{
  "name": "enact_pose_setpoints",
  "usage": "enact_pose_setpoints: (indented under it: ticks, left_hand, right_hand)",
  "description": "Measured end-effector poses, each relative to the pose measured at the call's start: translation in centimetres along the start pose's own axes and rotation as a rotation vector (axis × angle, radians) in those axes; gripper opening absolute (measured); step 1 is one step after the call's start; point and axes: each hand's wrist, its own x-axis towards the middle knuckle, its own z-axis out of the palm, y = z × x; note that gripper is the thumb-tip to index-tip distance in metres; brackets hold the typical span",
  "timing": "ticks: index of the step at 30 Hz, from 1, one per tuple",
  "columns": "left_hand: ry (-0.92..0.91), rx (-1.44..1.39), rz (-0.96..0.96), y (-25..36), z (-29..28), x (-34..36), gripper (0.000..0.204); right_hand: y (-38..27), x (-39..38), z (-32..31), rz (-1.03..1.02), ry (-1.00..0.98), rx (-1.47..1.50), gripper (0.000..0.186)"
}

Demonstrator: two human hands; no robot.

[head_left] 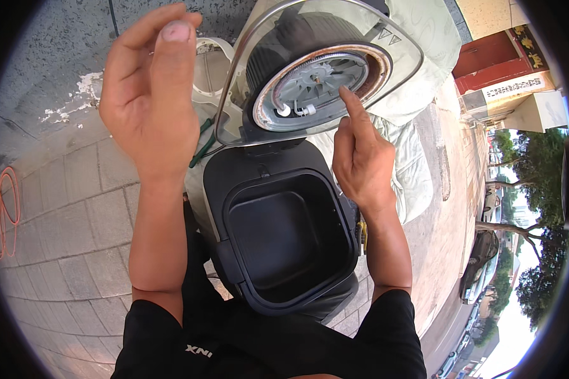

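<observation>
Likely checking the fan (315,87): the right hand (365,165) points from four o'clock, index out, empty. The left hand (148,107) (nine o'clock) curls loosely, seemingly empty; next needs gentle touch.

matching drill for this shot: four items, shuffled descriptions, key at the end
Column 1
1. Left hand
2. Basin
3. Right hand
4. Looped cord

Column 2
A. index finger extended toward the grey fan
B. orange-red, at the far left of the picture
C. fingers bent, just left of the raised lid
D. black, squarish with rounded corners

Pairs: 1-C, 2-D, 3-A, 4-B
</observation>
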Motion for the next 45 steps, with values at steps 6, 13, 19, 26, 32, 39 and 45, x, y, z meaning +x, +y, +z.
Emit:
enact_pose_setpoints:
  ticks: [6, 13, 19, 26, 32, 39, 45]
  left_hand:
    - [-0.214, -0.02, -0.081, -1.5, -0.8, -0.3, 0.034]
    - [-0.251, -0.234, -0.349, -1.4, 0.3, -1.5, 0.036]
    - [-0.32, -0.102, -0.215, -2.1, -0.1, -1.5, 0.038]
    - [-0.279, -0.218, -0.215, -2.4, 0.4, -1.9, 0.036]
    - [-0.363, -0.147, -0.194, -2.0, -0.3, -1.4, 0.034]
    - [-0.207, -0.257, -0.137, -2.6, 1.3, -2.9, 0.034]
    - [-0.387, -0.311, -0.248, -2.0, -0.4, -1.6, 0.033]
  right_hand:
    - [-0.8, 1.3, 2.0, 0.063, 0.023, -0.15, 0.057]
    - [-2.4, 0.8, 2.2, 0.087, -0.151, 0.017, 0.035]
    - [-4.7, 0.2, 1.9, 0.004, -0.216, 0.23, 0.032]
    - [-4.2, -0.1, 2.2, -0.016, -0.186, 0.201, 0.034]
    - [-3.6, -0.5, 2.2, 0.118, -0.156, 0.138, 0.04]
    - [-3.8, -0.7, 2.4, 0.118, -0.183, 0.099, 0.041]
    - [-3.5, -1.1, 2.3, 0.14, -0.178, 0.101, 0.041]
